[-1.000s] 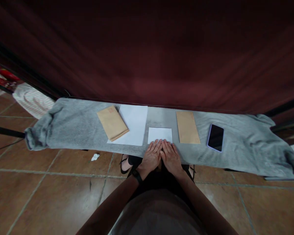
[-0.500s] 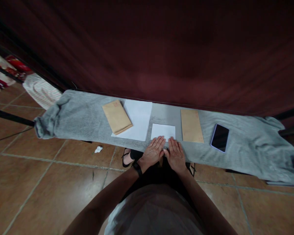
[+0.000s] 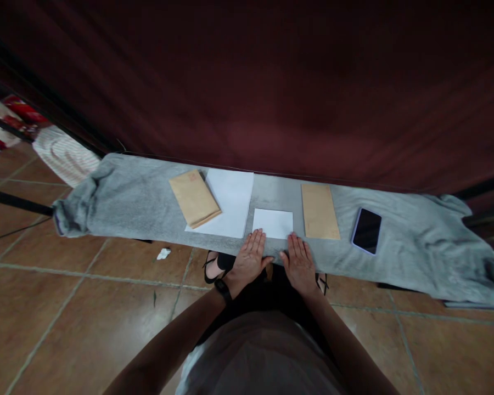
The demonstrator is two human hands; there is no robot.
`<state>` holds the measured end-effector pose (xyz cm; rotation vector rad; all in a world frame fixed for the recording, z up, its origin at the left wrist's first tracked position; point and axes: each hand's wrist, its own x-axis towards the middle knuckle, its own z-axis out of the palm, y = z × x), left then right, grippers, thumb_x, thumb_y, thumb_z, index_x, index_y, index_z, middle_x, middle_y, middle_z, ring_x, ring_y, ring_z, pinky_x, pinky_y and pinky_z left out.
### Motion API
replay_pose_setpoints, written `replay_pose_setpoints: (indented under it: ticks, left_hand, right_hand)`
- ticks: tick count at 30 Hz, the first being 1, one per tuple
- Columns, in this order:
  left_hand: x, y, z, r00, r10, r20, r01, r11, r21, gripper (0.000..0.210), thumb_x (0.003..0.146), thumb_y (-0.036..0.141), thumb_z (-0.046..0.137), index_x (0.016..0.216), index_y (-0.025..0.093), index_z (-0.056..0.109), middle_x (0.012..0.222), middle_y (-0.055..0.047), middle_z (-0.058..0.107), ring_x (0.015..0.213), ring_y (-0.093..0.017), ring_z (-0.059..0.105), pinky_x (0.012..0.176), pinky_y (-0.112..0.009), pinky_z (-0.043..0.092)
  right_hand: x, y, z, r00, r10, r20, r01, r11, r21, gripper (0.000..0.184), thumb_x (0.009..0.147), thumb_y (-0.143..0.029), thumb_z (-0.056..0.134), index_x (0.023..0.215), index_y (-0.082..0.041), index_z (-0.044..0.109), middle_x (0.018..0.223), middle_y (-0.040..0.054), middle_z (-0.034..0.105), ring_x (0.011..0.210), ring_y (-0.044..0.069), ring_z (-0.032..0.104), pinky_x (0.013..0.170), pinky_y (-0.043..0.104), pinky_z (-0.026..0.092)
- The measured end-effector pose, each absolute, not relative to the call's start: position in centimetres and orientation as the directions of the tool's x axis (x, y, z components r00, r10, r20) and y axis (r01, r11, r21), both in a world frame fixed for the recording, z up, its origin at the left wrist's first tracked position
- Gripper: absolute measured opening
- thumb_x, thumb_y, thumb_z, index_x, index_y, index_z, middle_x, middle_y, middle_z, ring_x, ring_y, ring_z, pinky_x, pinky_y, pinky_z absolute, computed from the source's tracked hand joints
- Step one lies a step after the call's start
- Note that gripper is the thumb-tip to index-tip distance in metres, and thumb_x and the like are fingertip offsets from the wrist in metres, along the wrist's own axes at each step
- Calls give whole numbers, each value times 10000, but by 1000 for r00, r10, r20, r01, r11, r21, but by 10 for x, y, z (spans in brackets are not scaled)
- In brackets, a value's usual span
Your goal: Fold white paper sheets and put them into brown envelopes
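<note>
A small white sheet of paper [image 3: 273,223], perhaps folded, lies flat in front of me. My left hand [image 3: 249,258] rests palm down at its near left corner, fingers stretched out and holding nothing. At the near right corner lies my right hand [image 3: 299,261], also flat with straight fingers. To the left is a larger stack of white paper [image 3: 235,203], partly covered by several brown envelopes [image 3: 194,197]. Right of the small sheet lies another brown envelope [image 3: 320,211].
A phone [image 3: 366,231] lies farther right on the grey cloth [image 3: 411,236] that covers the narrow bench. A dark red curtain [image 3: 271,99] hangs along the far edge. On the tiled floor is a white scrap [image 3: 163,253].
My hands have moved apart, from close together on the sheet's near edge to its two near corners. The papers, envelopes and phone stay in place; the view has shifted slightly.
</note>
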<state>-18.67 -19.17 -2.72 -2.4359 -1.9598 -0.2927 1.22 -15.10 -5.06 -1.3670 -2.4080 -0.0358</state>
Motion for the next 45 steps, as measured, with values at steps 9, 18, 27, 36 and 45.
replay_pose_setpoints:
  ticks: [9, 18, 27, 36, 45]
  left_hand:
    - [-180, -171, -14, 114, 976, 188, 979, -142, 144, 541, 1035, 278, 323, 1512, 26, 358, 1558, -203, 413, 1509, -265, 280, 1248, -487, 258]
    - [-172, -112, -29, 146, 983, 115, 975, -162, 151, 557, 989, 169, 299, 1533, 62, 345, 1626, -148, 309, 1537, -245, 187, 1253, -465, 239]
    - [-174, -109, -39, 37, 991, 132, 980, -62, 189, 572, 1020, 260, 269, 1549, 45, 296, 1622, -164, 312, 1535, -241, 200, 1249, -459, 241]
    - [-176, -108, -41, -76, 986, 152, 980, 45, 194, 603, 1032, 347, 298, 1546, 31, 297, 1612, -189, 317, 1531, -273, 204, 1231, -478, 271]
    - [-175, -105, -43, -116, 975, 192, 969, 68, 239, 607, 1021, 323, 315, 1551, 28, 290, 1601, -203, 324, 1521, -295, 240, 1215, -535, 292]
  right_hand:
    - [3, -139, -37, -394, 881, 262, 860, 454, -233, 577, 1069, -394, 294, 1514, -43, 402, 1549, 191, 435, 1458, 296, 380, 1189, 485, 312]
    - [-47, -84, -31, -489, 854, 177, 790, 520, -325, 560, 1073, -359, 227, 1511, -70, 423, 1574, 145, 411, 1482, 253, 344, 1229, 450, 252]
    - [-44, -75, -54, -366, 888, 277, 860, 437, -264, 587, 1060, -386, 305, 1514, -24, 392, 1573, 205, 391, 1480, 299, 335, 1203, 482, 272]
    - [-40, -76, -60, -259, 912, 319, 894, 351, -278, 662, 1042, -447, 360, 1518, 12, 354, 1556, 267, 388, 1447, 332, 370, 1162, 514, 320]
    - [-42, -77, -61, -235, 919, 315, 898, 330, -291, 654, 1039, -423, 344, 1520, 20, 346, 1553, 277, 388, 1454, 331, 358, 1166, 519, 304]
